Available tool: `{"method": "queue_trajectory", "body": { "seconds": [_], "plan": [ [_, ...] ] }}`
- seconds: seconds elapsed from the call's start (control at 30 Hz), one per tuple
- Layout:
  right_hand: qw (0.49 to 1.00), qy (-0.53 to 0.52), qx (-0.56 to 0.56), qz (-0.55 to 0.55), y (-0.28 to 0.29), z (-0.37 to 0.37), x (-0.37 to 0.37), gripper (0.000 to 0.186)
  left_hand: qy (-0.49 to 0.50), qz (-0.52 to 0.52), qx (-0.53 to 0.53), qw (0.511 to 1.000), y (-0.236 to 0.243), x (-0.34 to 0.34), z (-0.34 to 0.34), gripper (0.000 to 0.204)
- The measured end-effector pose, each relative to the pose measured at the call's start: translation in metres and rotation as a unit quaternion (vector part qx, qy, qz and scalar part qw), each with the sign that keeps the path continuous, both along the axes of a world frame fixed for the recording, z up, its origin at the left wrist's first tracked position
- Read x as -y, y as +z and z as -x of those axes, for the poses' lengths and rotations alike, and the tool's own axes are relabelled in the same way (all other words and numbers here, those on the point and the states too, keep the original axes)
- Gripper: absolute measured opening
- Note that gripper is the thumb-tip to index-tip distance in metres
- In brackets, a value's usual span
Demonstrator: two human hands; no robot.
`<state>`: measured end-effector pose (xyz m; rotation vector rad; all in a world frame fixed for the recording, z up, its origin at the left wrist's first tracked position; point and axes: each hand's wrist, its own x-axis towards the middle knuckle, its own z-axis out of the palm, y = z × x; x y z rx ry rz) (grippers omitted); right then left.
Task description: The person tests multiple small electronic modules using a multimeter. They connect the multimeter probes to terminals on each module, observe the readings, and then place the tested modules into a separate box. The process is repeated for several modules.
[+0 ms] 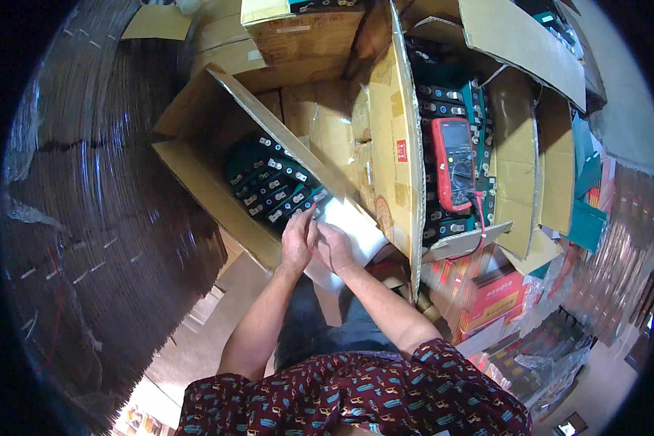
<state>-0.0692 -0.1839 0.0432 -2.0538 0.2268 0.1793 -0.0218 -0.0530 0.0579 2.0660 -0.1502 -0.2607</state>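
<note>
Head view. Left hand (296, 241) and right hand (334, 248) close together, fingers curled inward; whether either grips anything cannot be told. Just beyond the left hand, dark blocks (275, 185) bearing silvery tabs and pale round spots stand in rows within a carton (196, 190). A thin red wire (318, 256) passes the right hand.

Matt cardboard box (212, 198); smooth plastic multimeter (452, 161); shiny metal terminals (275, 165)

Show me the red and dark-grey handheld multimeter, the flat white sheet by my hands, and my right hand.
Red and dark-grey handheld multimeter (455, 166): head view, middle of its front face.
Flat white sheet (360, 229): head view, its bare surface.
Right hand (333, 247): head view, middle of the hand.
</note>
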Motion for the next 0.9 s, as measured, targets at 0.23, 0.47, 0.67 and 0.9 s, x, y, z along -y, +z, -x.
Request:
{"method": "queue_trajectory", "body": {
  "seconds": [0.23,0.47,0.67,0.9],
  "plan": [
    [0.993,-0.095,0.049,-0.057,-0.001,-0.004,0.007,0.025,0.039,-0.016,0.001,0.999,0.006,-0.013,0.017,0.033],
    [0.994,-0.087,0.064,-0.035,0.001,-0.011,0.006,0.025,0.085,-0.017,-0.027,0.996,0.013,-0.026,0.031,0.033],
    [0.997,-0.024,0.051,-0.047,0.010,-0.006,0.002,0.025,0.118,-0.019,-0.011,0.993,0.019,-0.031,0.027,0.032],
    [0.998,-0.023,0.038,-0.036,0.008,-0.005,0.001,0.025,0.117,-0.019,-0.037,0.992,0.016,-0.032,0.028,0.032]
  ]
}}
